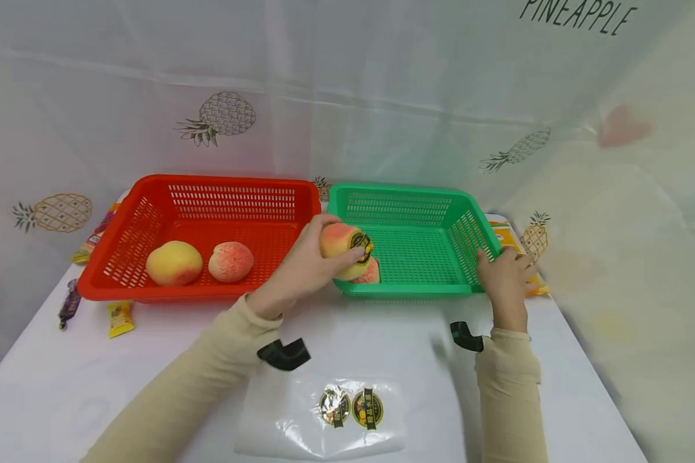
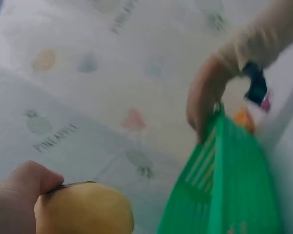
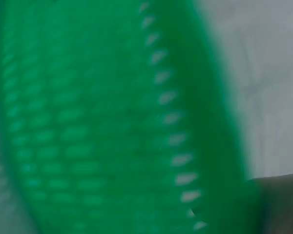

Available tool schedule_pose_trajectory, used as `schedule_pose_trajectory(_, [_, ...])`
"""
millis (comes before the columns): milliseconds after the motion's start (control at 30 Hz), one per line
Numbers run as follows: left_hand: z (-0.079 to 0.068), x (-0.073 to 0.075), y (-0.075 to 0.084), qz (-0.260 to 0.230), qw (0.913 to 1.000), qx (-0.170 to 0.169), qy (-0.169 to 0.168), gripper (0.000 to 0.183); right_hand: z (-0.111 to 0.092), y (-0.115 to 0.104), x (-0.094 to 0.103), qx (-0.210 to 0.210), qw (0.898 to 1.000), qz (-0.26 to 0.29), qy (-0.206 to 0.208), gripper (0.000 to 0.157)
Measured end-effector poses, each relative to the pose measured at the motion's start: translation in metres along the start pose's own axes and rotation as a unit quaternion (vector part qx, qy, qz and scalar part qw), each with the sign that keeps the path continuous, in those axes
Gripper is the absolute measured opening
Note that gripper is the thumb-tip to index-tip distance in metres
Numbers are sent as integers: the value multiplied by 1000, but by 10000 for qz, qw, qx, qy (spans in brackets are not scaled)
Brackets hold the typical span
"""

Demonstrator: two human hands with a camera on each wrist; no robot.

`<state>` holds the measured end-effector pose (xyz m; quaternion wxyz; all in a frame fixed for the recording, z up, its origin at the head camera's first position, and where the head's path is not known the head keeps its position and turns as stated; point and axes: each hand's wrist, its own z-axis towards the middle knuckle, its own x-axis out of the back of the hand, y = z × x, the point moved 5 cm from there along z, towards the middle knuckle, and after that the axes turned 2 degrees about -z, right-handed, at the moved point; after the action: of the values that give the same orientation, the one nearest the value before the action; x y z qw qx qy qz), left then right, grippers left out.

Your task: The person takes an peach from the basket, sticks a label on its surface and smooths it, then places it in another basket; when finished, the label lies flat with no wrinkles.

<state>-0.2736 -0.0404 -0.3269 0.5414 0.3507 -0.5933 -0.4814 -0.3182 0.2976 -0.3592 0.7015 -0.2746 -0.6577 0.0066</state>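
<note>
My left hand (image 1: 305, 260) grips a yellow-pink peach (image 1: 334, 238) over the left end of the green basket (image 1: 419, 251). Its thumb lies on a round black-and-gold sticker (image 1: 359, 240) on the fruit. The left wrist view shows the peach (image 2: 85, 209) from its yellow side, under the thumb. Below it, partly hidden, a pinkish peach (image 1: 370, 272) lies in the basket's near left corner. The right hand (image 1: 505, 276) holds the basket's right rim, thumb inside and fingers outside. In the right wrist view the basket (image 3: 112, 122) is blurred and fills most of the picture.
A red basket (image 1: 266, 225) stands at left with a yellow peach (image 1: 174, 263) and a pink peach (image 1: 231, 262). A clear sheet with two round stickers (image 1: 367, 409) lies at the front. Small wrapped sweets (image 1: 120, 318) lie by the red basket; a yellow packet (image 1: 512, 239) is behind the right hand.
</note>
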Motion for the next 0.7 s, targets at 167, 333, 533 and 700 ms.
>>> schedule_pose_trajectory(167, [66,-17,13,1120,9934,92,213,68,15,14,-15,-67,9977,-674,47,75])
schedule_pose_trajectory(333, [109,-29,2,1555,9864,541,-8,69,14,8,-19,66,9967,-793,143,74])
schedule_pose_trajectory(533, [128,-43,-16,2084,9742,847,-206,64,14,8,-17,86,9963,-839,154,74])
schedule_pose_trajectory(700, [133,-54,-22,2653,9614,670,-288,64,17,13,-16,55,9961,-864,150,75])
